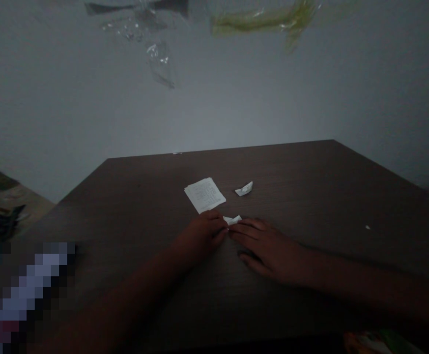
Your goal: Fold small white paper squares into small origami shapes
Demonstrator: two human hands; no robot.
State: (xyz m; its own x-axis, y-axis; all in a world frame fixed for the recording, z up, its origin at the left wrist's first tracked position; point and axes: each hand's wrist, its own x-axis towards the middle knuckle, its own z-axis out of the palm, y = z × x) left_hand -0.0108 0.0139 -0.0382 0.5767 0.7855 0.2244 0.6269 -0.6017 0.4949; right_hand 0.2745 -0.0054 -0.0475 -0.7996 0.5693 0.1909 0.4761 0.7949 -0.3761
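A small piece of folded white paper [232,220] lies on the table between my two hands, its lower part covered by my fingers. My left hand [204,237] has its fingers bent together at the paper's left end, gripping it. From the other side, my right hand [268,248] lies flat with fingers stretched out, the tips touching the paper's right part and the thumb apart. Just beyond them sits a folded paper [244,189] shaped like a little boat. Left of that is a stack of printed paper sheets [205,194], close to my left fingers.
The dark wooden table [291,172] meets a pale wall [214,108] at its back edge. A tiny white scrap [368,227] rests at the right. On the left, a pixelated pale object [30,290] is at the near side. Clear and yellow tape [262,22] hangs on the wall.
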